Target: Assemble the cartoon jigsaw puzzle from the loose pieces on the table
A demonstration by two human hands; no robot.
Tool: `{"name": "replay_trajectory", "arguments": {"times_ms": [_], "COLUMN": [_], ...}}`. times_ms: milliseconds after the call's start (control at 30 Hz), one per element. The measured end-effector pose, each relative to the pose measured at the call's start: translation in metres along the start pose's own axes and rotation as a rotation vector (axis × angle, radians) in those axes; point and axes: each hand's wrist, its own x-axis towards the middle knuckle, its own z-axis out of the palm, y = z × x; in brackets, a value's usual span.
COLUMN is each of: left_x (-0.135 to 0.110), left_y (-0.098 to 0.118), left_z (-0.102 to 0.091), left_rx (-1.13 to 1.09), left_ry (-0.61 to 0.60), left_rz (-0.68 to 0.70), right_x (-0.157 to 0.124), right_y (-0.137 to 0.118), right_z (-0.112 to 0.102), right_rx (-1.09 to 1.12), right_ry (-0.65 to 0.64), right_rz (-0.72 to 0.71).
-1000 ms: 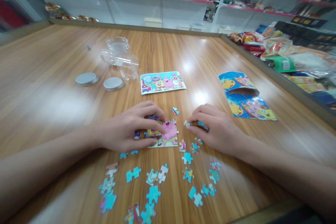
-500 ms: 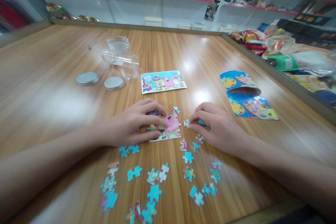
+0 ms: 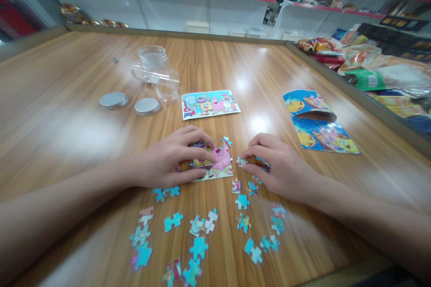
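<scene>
My left hand (image 3: 182, 154) lies over a partly joined puzzle (image 3: 222, 161), its fingers spread apart and resting on the joined pieces. The part showing has a pink starfish figure; the left part is mostly covered by the fingers. To the right, my right hand (image 3: 274, 161) pinches a small, mostly white puzzle piece (image 3: 241, 161) between thumb and fingertips, a little apart from the joined block. Under that hand other pieces are partly hidden. One loose piece (image 3: 226, 141) touches or nearly touches the block's top edge.
Several loose puzzle pieces (image 3: 199, 247) are scattered nearer to me. Beyond the hands lie a printed picture card (image 3: 211, 105), silver lids (image 3: 147, 106), clear plastic jars (image 3: 155, 71) and a bent blue printed sheet (image 3: 325, 132). Packaged goods (image 3: 373, 76) line the right side.
My right hand has shifted very slightly with the pinched piece, its fingers a little rearranged. My left hand stays in place on the puzzle.
</scene>
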Motion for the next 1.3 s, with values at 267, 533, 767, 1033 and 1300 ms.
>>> {"name": "replay_trajectory", "arguments": {"times_ms": [267,533,767,1033,1300], "left_x": [0.0002,0.0007,0.0002,0.0005,0.0012], "left_y": [0.0019,0.0016,0.0009,0.0005,0.0012], "left_z": [-0.0017,-0.001,-0.0002,-0.0009,-0.0008], "left_rx": [0.009,0.021,0.032,0.051,0.022], "left_ry": [-0.025,-0.029,-0.034,-0.059,-0.039], "left_rz": [0.017,0.012,0.017,0.013,0.012], "right_x": [0.0007,-0.0001,0.0005,-0.0002,-0.0005], "right_y": [-0.003,-0.0028,-0.0033,-0.0034,-0.0043], "right_z": [-0.0045,-0.0007,-0.0023,-0.0024,-0.0069], "right_rx": [0.055,0.08,0.039,0.012,0.062], "right_ry": [-0.052,-0.054,-0.061,-0.061,0.057], "right_rz": [0.012,-0.029,-0.05,-0.055,-0.136]}}
